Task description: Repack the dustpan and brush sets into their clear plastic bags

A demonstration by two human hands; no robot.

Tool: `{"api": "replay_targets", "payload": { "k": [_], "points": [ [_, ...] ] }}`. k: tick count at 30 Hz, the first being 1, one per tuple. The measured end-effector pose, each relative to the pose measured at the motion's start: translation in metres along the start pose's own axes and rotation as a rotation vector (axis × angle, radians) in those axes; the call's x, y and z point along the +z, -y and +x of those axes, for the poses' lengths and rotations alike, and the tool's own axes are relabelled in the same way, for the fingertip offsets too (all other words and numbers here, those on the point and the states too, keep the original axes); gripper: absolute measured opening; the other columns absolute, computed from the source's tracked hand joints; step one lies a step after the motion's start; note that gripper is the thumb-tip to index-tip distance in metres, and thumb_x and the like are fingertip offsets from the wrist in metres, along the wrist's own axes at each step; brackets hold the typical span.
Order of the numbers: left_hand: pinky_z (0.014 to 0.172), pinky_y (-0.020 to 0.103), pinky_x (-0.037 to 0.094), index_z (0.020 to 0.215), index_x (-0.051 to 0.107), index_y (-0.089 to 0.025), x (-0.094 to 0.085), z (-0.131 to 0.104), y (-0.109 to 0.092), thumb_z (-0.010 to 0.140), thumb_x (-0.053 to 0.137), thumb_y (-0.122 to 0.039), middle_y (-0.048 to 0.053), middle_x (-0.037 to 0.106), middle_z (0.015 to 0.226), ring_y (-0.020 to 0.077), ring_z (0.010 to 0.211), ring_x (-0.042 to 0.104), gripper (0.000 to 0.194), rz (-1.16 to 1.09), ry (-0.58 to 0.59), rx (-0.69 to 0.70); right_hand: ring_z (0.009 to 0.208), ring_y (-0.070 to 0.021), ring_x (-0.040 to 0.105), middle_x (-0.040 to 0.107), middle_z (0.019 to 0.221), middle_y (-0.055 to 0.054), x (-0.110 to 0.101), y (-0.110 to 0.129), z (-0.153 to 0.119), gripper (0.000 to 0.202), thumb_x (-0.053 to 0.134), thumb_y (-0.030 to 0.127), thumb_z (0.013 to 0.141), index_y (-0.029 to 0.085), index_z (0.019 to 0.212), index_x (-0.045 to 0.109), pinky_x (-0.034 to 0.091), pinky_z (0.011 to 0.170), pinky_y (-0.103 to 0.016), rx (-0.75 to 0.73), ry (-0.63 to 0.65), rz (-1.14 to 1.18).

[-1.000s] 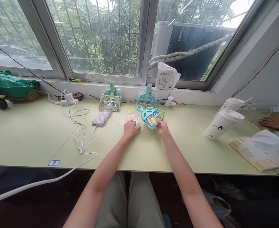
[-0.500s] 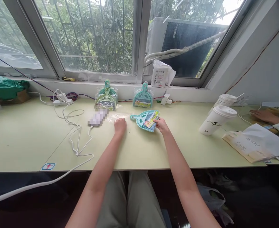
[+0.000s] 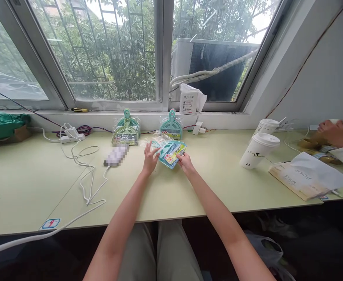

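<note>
- Desk (image 3: 28,183): pale green, running under the window; everything below is placed relative to the dustpan set held at its middle.
- Window (image 3: 107,54): behind the dustpan set, with trees outside and a white packet (image 3: 190,99) on its sill just above the set.
- Paper bag (image 3: 306,175): well to the right of the dustpan set, lying flat with a white sheet on it.
- White cable (image 3: 86,183): to the left of the set, looping across the desk from a power strip (image 3: 70,134) near the sill.
- Two lidded cups (image 3: 257,150): right of the set, between it and the paper bag, one behind the other.
- Another person's hand (image 3: 332,132): far right of the set, past the cups, resting on items at the desk's end.
- Packed sets (image 3: 126,130): two wrapped ones just behind and left of the held set, leaning on the sill; a third (image 3: 171,128) stands right behind it.
- Blurred patch (image 3: 115,155): just left of the set, at the cable's end.
- Dustpan set (image 3: 170,153): teal, with a bright label, tilted up off the desk between both hands; a clear wrapper (image 3: 160,138) shows at its far edge.
- Left hand (image 3: 150,159): fingers curled round the set's left edge, holding it.
- Right hand (image 3: 185,162): fingers narrowed into a pinch on the set's near right corner.
</note>
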State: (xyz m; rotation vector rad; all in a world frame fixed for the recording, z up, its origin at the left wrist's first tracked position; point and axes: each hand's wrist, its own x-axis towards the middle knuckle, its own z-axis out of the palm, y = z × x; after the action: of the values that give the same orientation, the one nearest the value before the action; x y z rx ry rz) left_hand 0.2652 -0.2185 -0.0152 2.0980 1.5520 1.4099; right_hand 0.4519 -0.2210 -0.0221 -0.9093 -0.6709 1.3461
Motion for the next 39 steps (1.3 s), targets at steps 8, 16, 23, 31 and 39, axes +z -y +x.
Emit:
{"api": "replay_targets", "payload": {
  "k": [8, 16, 23, 31, 39],
  "points": [
    [0.097, 0.038, 0.048, 0.141, 0.032, -0.024, -0.013, 0.011, -0.003, 0.09, 0.034, -0.063, 0.015, 0.045, 0.14, 0.0243, 0.129, 0.048, 0.064, -0.801, -0.064, -0.547, 0.083, -0.0154, 0.068, 0.07, 0.094, -0.002, 0.004, -0.003, -0.004, 0.031, 0.073, 0.015, 0.069, 0.02, 0.096, 0.058, 0.06, 0.072, -0.026, -0.087, 0.115, 0.094],
    [0.092, 0.036, 0.05, 0.115, 0.055, -0.018, 0.01, 0.0, -0.021, 0.073, 0.07, -0.032, 0.008, 0.066, 0.113, 0.0228, 0.104, 0.063, 0.046, -1.221, 0.254, -0.498, 0.092, -0.0178, 0.067, 0.068, 0.101, -0.004, 0.015, -0.003, -0.015, 0.033, 0.073, 0.021, 0.069, 0.02, 0.098, 0.058, 0.058, 0.081, -0.03, -0.197, 0.051, 0.105],
    [0.094, 0.036, 0.048, 0.125, 0.051, -0.018, 0.015, -0.007, -0.032, 0.074, 0.069, -0.018, 0.008, 0.066, 0.114, 0.0219, 0.104, 0.062, 0.054, -1.387, 0.185, -0.563, 0.095, -0.0203, 0.067, 0.068, 0.101, -0.005, 0.013, 0.002, -0.016, 0.035, 0.073, 0.021, 0.069, 0.021, 0.098, 0.054, 0.059, 0.081, -0.035, -0.149, 0.097, 0.035],
    [0.092, 0.04, 0.05, 0.133, 0.046, -0.02, 0.004, -0.012, -0.045, 0.074, 0.06, -0.008, 0.008, 0.066, 0.117, 0.0228, 0.103, 0.064, 0.061, -1.481, 0.252, -0.571, 0.091, -0.0206, 0.067, 0.069, 0.096, -0.003, 0.015, 0.015, -0.02, 0.044, 0.076, 0.025, 0.068, 0.022, 0.104, 0.052, 0.06, 0.078, -0.037, -0.229, 0.196, -0.036],
    [0.094, 0.037, 0.048, 0.121, 0.052, -0.019, 0.013, -0.014, -0.055, 0.081, 0.063, -0.03, 0.009, 0.061, 0.123, 0.0219, 0.109, 0.06, 0.042, -1.419, 0.313, -0.537, 0.093, -0.0193, 0.066, 0.067, 0.103, -0.005, 0.02, 0.014, -0.025, 0.048, 0.074, 0.028, 0.068, 0.021, 0.109, 0.05, 0.058, 0.079, -0.034, -0.32, 0.083, 0.037]
  ]
}}
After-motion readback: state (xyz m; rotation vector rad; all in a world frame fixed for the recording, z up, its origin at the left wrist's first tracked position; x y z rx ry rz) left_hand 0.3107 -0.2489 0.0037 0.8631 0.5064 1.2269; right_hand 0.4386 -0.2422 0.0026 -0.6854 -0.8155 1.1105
